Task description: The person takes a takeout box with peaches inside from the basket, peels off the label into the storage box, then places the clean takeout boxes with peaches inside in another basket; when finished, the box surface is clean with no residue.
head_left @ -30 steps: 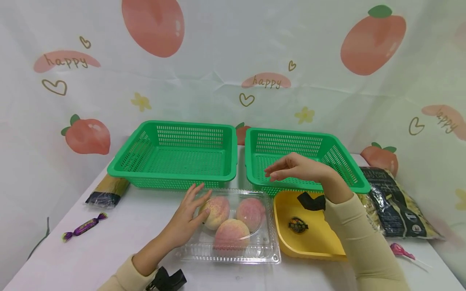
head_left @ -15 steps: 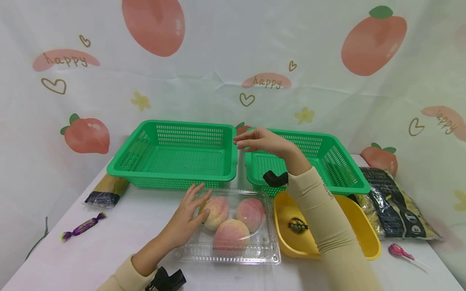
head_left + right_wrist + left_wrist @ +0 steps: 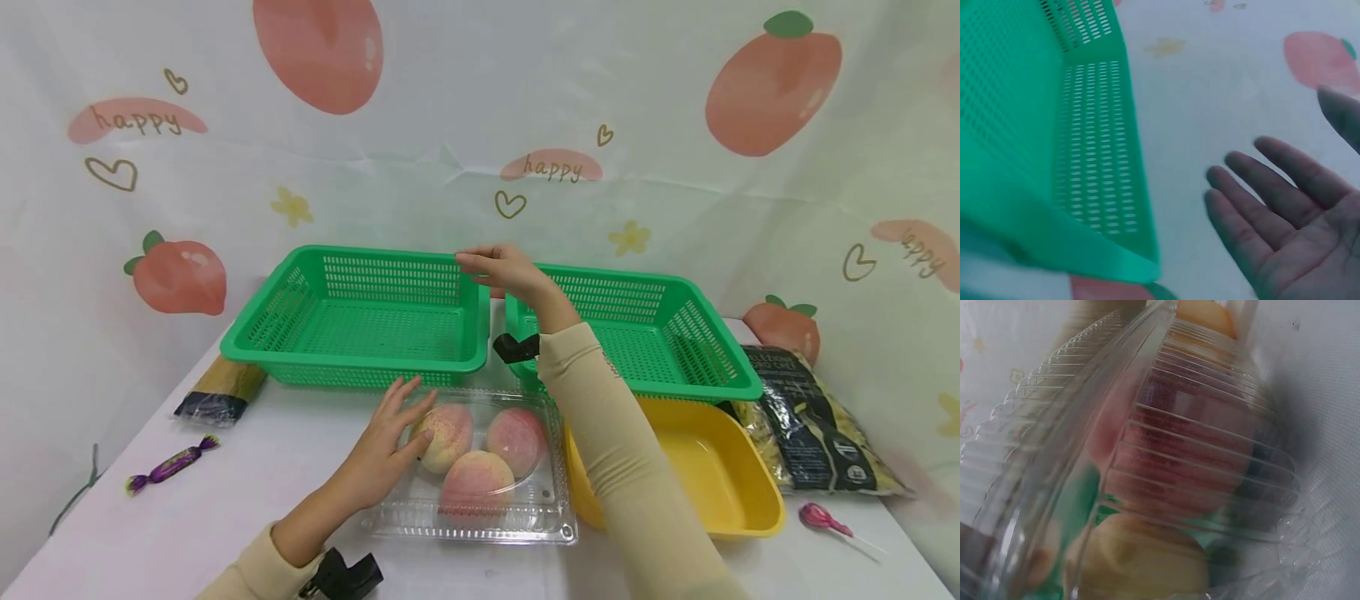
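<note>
A clear plastic clamshell box (image 3: 536, 510) with three peaches (image 3: 477, 483) inside lies at the front middle. My left hand (image 3: 384, 452) rests at its left side, fingers spread along the lid. Ribbed plastic walls of the box cover a pink peach (image 3: 1185, 444) in the left wrist view. Higher up, my right hand (image 3: 512, 271) hangs in the air with nothing in it, over the gap between the left green basket (image 3: 360, 367) and the right green basket (image 3: 693, 389). Its fingers extend loosely in the right wrist view, beside a green basket's wall (image 3: 1097, 150).
A yellow basin (image 3: 765, 521) stands right of the box, partly behind my right sleeve. Further right are a pasta bag (image 3: 813, 425) and a pink lollipop (image 3: 821, 518). On the left lie a spaghetti packet (image 3: 221, 392) and a purple wrapped candy (image 3: 171, 464).
My right hand has swept left and upward from over the right green basket to beside the left basket's far right corner. The left hand and the box have stayed put.
</note>
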Motion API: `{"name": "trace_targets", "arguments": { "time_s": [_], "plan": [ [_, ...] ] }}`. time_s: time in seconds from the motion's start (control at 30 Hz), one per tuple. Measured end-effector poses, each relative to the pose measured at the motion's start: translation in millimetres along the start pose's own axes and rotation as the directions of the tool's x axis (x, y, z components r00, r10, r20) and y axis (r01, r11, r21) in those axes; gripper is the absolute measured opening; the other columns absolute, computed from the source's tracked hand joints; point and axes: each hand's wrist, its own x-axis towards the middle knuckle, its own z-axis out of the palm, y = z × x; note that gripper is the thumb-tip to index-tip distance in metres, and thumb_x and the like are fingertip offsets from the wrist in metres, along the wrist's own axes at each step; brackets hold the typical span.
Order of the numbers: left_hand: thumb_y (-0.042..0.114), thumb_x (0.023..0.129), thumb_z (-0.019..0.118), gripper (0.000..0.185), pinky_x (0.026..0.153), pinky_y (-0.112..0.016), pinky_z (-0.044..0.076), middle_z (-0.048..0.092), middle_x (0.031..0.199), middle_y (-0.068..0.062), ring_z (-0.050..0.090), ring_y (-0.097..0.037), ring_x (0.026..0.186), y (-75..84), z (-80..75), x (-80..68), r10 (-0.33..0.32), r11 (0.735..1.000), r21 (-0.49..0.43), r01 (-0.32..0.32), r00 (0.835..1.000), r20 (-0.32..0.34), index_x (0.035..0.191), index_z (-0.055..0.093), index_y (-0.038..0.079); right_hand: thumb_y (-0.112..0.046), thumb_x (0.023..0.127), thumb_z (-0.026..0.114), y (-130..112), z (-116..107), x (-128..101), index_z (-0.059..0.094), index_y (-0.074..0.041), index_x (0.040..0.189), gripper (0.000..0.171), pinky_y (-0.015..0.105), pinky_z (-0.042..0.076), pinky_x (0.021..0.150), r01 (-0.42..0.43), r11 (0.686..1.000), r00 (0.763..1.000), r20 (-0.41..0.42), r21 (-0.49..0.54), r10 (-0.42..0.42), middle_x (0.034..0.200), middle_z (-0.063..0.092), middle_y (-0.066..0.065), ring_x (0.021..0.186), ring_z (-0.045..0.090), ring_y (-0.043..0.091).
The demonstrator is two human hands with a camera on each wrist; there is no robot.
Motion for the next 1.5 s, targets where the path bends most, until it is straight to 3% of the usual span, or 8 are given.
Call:
{"name": "trace_targets", "arguments": {
  "time_s": [0.2, 0.4, 0.57, 1.0, 1.13, 1.23, 1.37, 1.5],
  "plan": [
    [0.023, 0.095, 0.053, 0.049, 0.101, -0.073, 0.017, 0.023, 0.153, -0.017, 0.006, -0.040, 0.143, -1.5, 1.1, -0.1, 0.011, 1.000, -0.006, -0.011, 1.000, 0.000, 0.139, 0.042, 0.003, -0.030, 0.096, 0.051, 14, 8, 21, 0.048, -0.008, 0.135, 0.045, 0.034, 0.035, 0.110, -0.020, 0.991, 0.990, -0.138, 0.133, 0.039, 0.142, 0.046, 0.008, 0.133, 0.042, 0.023],
    [0.023, 0.095, 0.053, 0.049, 0.101, -0.073, 0.017, 0.022, 0.153, -0.016, 0.006, -0.040, 0.143, -0.5, 0.0, -1.0, 0.003, 1.000, -0.005, -0.003, 1.000, 0.001, 0.139, 0.042, 0.004, -0.042, 0.093, 0.053, 23, 17, 32, 0.050, -0.017, 0.135, 0.049, 0.046, 0.033, 0.109, -0.153, 0.979, 0.939, -0.290, 0.137, 0.187, 0.145, 0.041, 0.007, 0.135, 0.037, 0.027],
    [0.023, 0.095, 0.053, 0.049, 0.101, -0.073, 0.017, 0.022, 0.154, -0.015, 0.005, -0.039, 0.143, -0.6, -0.5, -1.6, -0.001, 1.000, -0.006, 0.001, 1.000, -0.001, 0.139, 0.042, 0.004, -0.041, 0.093, 0.055, 31, 21, 39, 0.049, -0.014, 0.136, 0.051, 0.045, 0.034, 0.108, -0.166, 0.977, 0.910, -0.363, 0.131, 0.203, 0.149, 0.034, 0.007, 0.137, 0.032, 0.028],
    [0.022, 0.095, 0.053, 0.049, 0.101, -0.073, 0.018, 0.022, 0.154, -0.016, 0.005, -0.039, 0.143, -1.6, 0.2, -1.8, 0.002, 1.000, -0.007, -0.002, 1.000, -0.002, 0.139, 0.042, 0.004, -0.001, 0.093, 0.051, 53, 24, 47, 0.022, -0.013, 0.149, 0.064, 0.041, 0.028, 0.113, -0.210, 0.978, 0.938, -0.282, 0.000, 0.202, 0.159, 0.001, 0.000, 0.146, 0.002, 0.023],
    [0.021, 0.094, 0.054, 0.049, 0.101, -0.072, 0.020, 0.024, 0.153, -0.015, 0.008, -0.039, 0.143, 0.1, -0.6, -1.4, -0.016, 1.000, -0.008, 0.016, 1.000, -0.021, 0.139, 0.043, 0.004, 0.005, 0.092, 0.045, 56, 24, 46, 0.020, -0.010, 0.149, 0.063, 0.036, 0.040, 0.095, -0.196, 0.978, 0.951, -0.257, -0.066, 0.173, 0.159, -0.001, 0.001, 0.146, 0.002, 0.023],
    [0.019, 0.093, 0.055, 0.049, 0.102, -0.070, 0.021, 0.024, 0.153, -0.012, 0.010, -0.039, 0.143, -0.2, -3.2, -1.4, -0.055, 0.997, -0.062, 0.054, 0.998, -0.028, 0.139, 0.044, 0.005, 0.005, 0.093, 0.044, 57, 24, 46, 0.019, -0.010, 0.149, 0.063, 0.034, 0.037, 0.075, -0.189, 0.978, 0.956, -0.243, -0.084, 0.164, 0.159, -0.002, 0.001, 0.146, 0.003, 0.023],
    [0.019, 0.092, 0.058, 0.055, 0.104, -0.070, 0.019, 0.017, 0.155, -0.012, 0.010, -0.041, 0.142, -2.7, -10.8, -3.9, -0.131, 0.971, -0.200, 0.129, 0.991, 0.007, 0.142, 0.039, 0.009, 0.005, 0.093, 0.043, 57, 25, 46, 0.018, -0.010, 0.149, 0.064, 0.032, 0.032, 0.071, -0.185, 0.978, 0.960, -0.229, -0.097, 0.159, 0.159, -0.004, 0.001, 0.146, 0.000, 0.023],
    [0.020, 0.091, 0.059, 0.073, 0.110, -0.064, 0.010, 0.002, 0.157, -0.014, 0.001, -0.041, 0.143, -5.7, -17.3, -12.1, -0.265, 0.879, -0.381, 0.285, 0.959, 0.105, 0.150, 0.018, 0.014, 0.005, 0.093, 0.043, 56, 24, 44, 0.018, -0.010, 0.149, 0.063, 0.034, 0.031, 0.069, -0.189, 0.977, 0.958, -0.238, -0.095, 0.162, 0.159, -0.004, 0.000, 0.146, 0.000, 0.023]
  ]
}}
